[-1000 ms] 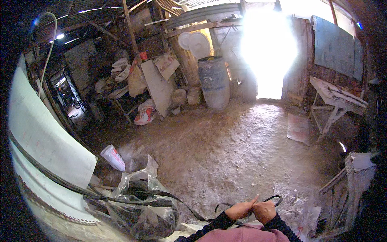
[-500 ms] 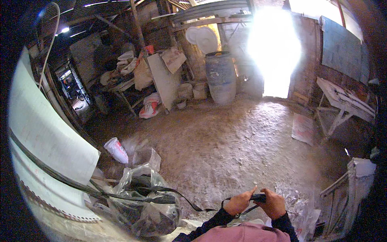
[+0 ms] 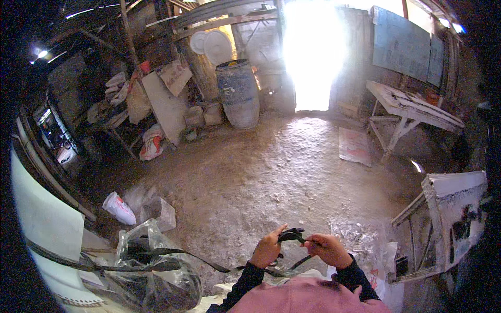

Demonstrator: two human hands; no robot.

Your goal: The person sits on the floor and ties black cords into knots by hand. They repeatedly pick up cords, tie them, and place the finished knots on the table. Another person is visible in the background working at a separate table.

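Observation:
Low in the head view, my left hand (image 3: 267, 249) is closed round a bundle of folded black strap (image 3: 292, 236) in front of my body. My right hand (image 3: 331, 250) pinches another part of the strap just beside it. From the hands the strap sags leftward to a clear plastic bag (image 3: 175, 289) with dark contents. There it meets a dark band (image 3: 57, 259) lying across large pale sheets (image 3: 47, 203). The strap's exact path between my fingers is partly hidden.
A dusty wooden stand (image 3: 436, 224) is at the near right, with a whitened table (image 3: 412, 107) beyond. A blue barrel (image 3: 237, 96) stands at the back beside a bright doorway (image 3: 313, 62). A white sack (image 3: 119, 207) and an open box (image 3: 159, 213) sit on the dirt floor.
The view has swung right, so the room sits further left. My hands have drawn slightly apart, and folded strap now shows between them.

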